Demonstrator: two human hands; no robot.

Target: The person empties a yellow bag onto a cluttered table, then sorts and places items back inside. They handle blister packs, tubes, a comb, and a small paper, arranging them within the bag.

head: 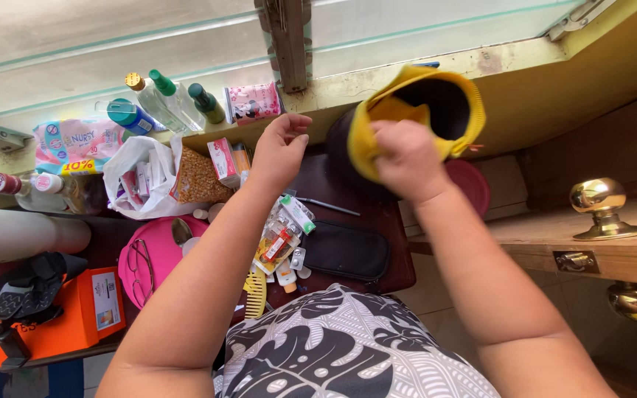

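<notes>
Our right hand (405, 158) is closed on the rim of a yellow knitted cap (416, 110) with a dark lining, held up over the far edge of the table (388, 221) by the window sill. Our left hand (280, 147) hovers beside it, fingers loosely curled and empty. We judge the cap soft, light and floppy, best pinched at its folded rim.
</notes>
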